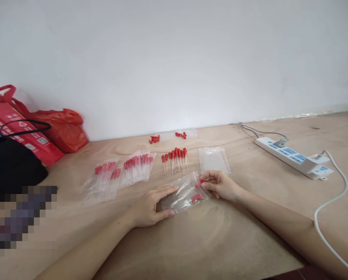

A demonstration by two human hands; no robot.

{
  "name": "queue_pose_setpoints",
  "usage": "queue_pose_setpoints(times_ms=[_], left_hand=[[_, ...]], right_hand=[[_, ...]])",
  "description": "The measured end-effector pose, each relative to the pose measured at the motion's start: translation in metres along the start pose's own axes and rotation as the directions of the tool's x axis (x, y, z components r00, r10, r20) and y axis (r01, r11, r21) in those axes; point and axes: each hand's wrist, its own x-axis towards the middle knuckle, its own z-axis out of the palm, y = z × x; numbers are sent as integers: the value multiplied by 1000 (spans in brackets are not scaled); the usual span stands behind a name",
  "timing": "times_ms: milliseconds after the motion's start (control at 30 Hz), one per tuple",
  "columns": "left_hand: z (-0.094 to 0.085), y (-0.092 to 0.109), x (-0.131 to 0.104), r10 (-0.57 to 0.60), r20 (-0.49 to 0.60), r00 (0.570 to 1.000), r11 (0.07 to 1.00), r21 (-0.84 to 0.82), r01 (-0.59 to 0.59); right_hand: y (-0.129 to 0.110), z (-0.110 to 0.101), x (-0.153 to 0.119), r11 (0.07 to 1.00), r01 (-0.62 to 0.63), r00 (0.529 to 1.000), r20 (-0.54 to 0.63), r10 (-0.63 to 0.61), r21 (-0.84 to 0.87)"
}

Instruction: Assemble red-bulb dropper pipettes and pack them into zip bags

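Note:
A clear zip bag [183, 196] lies flat on the wooden table in front of me, its zip end toward the right. One dropper with a red rubber bulb [196, 197] is inside it. My left hand [150, 207] holds the bag's left end down, thumb on the near side and fingers on the far side. At the zip end, my right hand [217, 184] pinches the red bulb of a second dropper [201, 182], whose stem runs into the bag. Just beyond are a row of loose droppers [177, 155] and a stack of flat clear bags [214, 160].
Filled bags of droppers [137, 165] overlap at left, with another group [104, 177] beside them. More red bulbs [180, 135] lie near the wall. A power strip [290, 153] with a white cable [322, 210] sits at right. Red bags [60, 126] and a black bag [13, 167] stand far left.

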Motion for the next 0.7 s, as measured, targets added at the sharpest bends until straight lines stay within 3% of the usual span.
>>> queue_pose_setpoints(times_ms=[100,300,500,700], left_hand=[[-1,2,0,-7,4,1000,1000,4,7],[-2,3,1,-25,7,1000,1000,-10,25],[1,0,2,39,10,999,998,-49,-38],[2,-3,1,45,9,999,998,-49,-44]], right_hand=[[0,-3,0,1000,12,1000,-9,-12,-16],[-3,6,-3,995,40,996,86,-32,-87],[-9,6,-5,977,119,972,222,-79,-175],[-10,5,-4,991,20,990,141,-2,-129]])
